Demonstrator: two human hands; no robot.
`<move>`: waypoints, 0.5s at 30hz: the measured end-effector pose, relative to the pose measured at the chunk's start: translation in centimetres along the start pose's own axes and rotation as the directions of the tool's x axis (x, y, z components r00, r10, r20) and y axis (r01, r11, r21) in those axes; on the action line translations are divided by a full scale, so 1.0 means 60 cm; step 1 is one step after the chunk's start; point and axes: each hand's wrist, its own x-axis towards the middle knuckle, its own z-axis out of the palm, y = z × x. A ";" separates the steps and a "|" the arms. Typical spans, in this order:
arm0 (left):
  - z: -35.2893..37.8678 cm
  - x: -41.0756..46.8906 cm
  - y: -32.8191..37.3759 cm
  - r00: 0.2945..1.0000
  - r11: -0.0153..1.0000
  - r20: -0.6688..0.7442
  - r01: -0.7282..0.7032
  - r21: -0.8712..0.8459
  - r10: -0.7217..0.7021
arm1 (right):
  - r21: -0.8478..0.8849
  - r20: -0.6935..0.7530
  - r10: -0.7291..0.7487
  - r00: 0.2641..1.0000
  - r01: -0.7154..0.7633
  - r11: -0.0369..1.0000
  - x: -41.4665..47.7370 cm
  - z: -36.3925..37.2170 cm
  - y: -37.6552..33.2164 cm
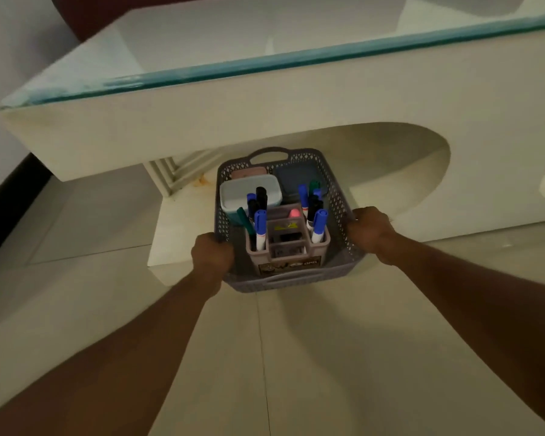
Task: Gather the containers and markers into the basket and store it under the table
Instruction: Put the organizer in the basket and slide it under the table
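A grey perforated basket (340, 196) sits low at the edge of the table's base shelf, its far end under the tabletop. My left hand (211, 251) grips its left rim and my right hand (370, 231) grips its right rim. Inside stand a pinkish marker holder (288, 250) with several blue, black and green markers (259, 229), a white-lidded teal container (249, 190), a pink container (249, 172) and a blue-grey container (296, 177) at the back.
The cream table (265, 114) has a glass top with a greenish edge and an arched opening (390, 158) below. A ribbed leg (173, 174) stands left of the basket. Pale floor tiles lie under my arms; a dark strip runs at far left.
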 end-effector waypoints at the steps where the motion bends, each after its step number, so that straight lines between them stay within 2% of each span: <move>1: 0.000 0.004 -0.002 0.999 0.999 -0.016 0.027 -0.036 -0.027 | 0.034 0.048 0.001 0.999 -0.002 0.999 0.000 -0.006 -0.003; 4: 0.006 0.008 0.001 0.997 0.988 0.006 0.077 -0.131 -0.077 | 0.195 0.161 0.040 0.986 -0.071 0.978 -0.019 -0.031 0.007; 9: -0.008 -0.031 -0.022 0.980 0.936 -0.031 0.180 -0.302 -0.199 | 0.300 0.185 0.219 0.958 -0.267 0.916 -0.092 -0.010 0.037; 12: -0.010 -0.084 -0.050 0.943 0.840 0.106 0.328 -0.433 -0.314 | 0.388 0.222 0.266 0.938 -0.336 0.859 -0.139 0.008 0.053; 15: -0.006 -0.103 -0.058 0.912 0.758 0.264 0.408 -0.509 -0.313 | 0.490 0.250 0.204 0.946 -0.306 0.817 -0.149 0.016 0.046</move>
